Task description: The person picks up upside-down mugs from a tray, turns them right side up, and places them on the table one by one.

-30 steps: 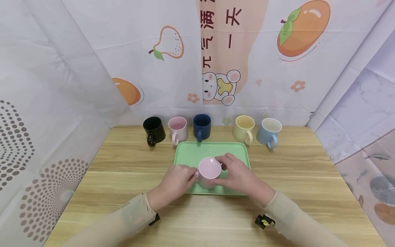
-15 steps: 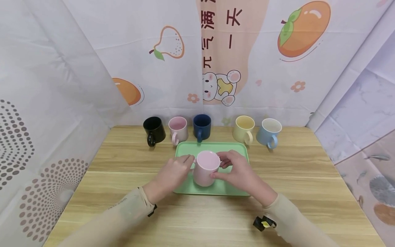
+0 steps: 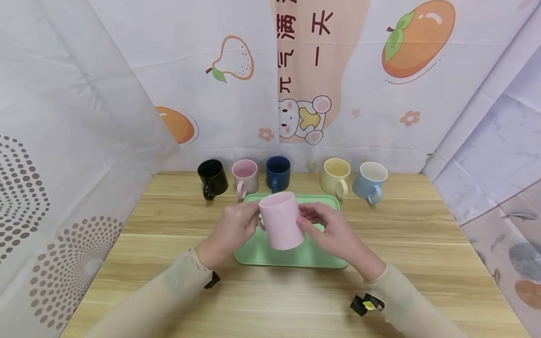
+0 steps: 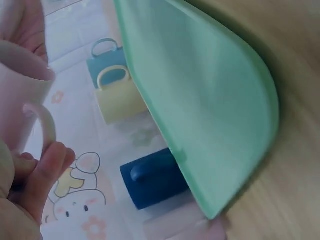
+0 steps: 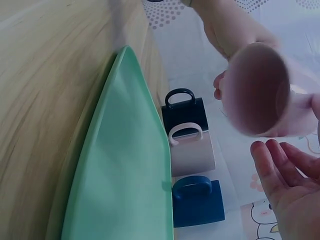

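Note:
A pink mug (image 3: 282,221) is held up over the green tray (image 3: 253,251), its mouth tipped toward the left hand. My left hand (image 3: 236,225) pinches the mug's handle (image 4: 46,125), which the left wrist view shows between thumb and fingers. On the other side my right hand (image 3: 334,230) has its thumb against the mug's wall, with fingertips (image 5: 260,150) reaching round close by its edge. The mug hides part of the tray in the head view, and its inside is only partly visible.
Along the back edge of the wooden table (image 3: 405,244) stand a black mug (image 3: 212,176), a second pink mug (image 3: 246,176), a navy mug (image 3: 278,172), a yellow mug (image 3: 334,178) and a light blue mug (image 3: 367,183). A printed curtain (image 3: 236,112) hangs behind them.
The pink mug has risen off the tray, moved slightly left and tipped over to the left. Both hands have come up with it. The mugs at the back stand where they were.

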The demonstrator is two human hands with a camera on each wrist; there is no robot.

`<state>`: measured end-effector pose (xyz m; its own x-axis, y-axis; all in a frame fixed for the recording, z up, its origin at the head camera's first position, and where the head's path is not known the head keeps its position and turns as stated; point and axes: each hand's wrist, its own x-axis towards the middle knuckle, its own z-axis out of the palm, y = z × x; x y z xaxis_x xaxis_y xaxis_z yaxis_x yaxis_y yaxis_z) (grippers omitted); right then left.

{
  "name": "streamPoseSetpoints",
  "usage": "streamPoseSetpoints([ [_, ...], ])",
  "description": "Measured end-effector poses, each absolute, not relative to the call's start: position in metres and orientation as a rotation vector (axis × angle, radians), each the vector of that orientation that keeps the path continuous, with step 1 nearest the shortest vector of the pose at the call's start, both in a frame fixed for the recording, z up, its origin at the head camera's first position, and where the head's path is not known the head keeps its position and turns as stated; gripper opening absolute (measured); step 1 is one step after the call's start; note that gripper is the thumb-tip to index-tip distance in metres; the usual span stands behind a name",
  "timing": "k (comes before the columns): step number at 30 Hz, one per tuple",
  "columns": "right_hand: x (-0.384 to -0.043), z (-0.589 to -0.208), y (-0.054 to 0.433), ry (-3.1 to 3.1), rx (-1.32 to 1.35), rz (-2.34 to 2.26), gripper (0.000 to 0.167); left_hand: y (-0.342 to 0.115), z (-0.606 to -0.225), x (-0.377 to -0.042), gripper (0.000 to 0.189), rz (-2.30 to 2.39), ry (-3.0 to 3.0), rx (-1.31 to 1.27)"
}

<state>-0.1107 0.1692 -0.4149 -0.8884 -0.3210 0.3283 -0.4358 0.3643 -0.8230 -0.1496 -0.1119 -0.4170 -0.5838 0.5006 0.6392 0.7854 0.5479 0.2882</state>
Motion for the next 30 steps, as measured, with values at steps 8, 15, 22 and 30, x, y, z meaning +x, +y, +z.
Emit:
streamPoseSetpoints([
  [8, -0.116, -0.414, 0.173, -2.485, 0.682, 1.747, 0.029, -0.099, -0.423, -0.151, 0.023, -1.703, -2.392, -0.688],
  [15, -0.117, -0.414, 0.169, -2.404, 0.734, 1.952, 0.028, -0.088, -0.433, -0.153, 0.024, -2.336, -2.262, -0.447],
  [22, -0.117, -0.41, 0.158, -2.389, 0.708, 2.043, 0.029, -0.077, -0.436, -0.151, 0.026, -2.549, -2.213, -0.282],
  [30, -0.117, -0.41, 0.148, -2.481, 0.687, 1.998, 0.027, -0.065, -0.441, -0.151, 0.025, -2.591, -2.17, -0.232],
])
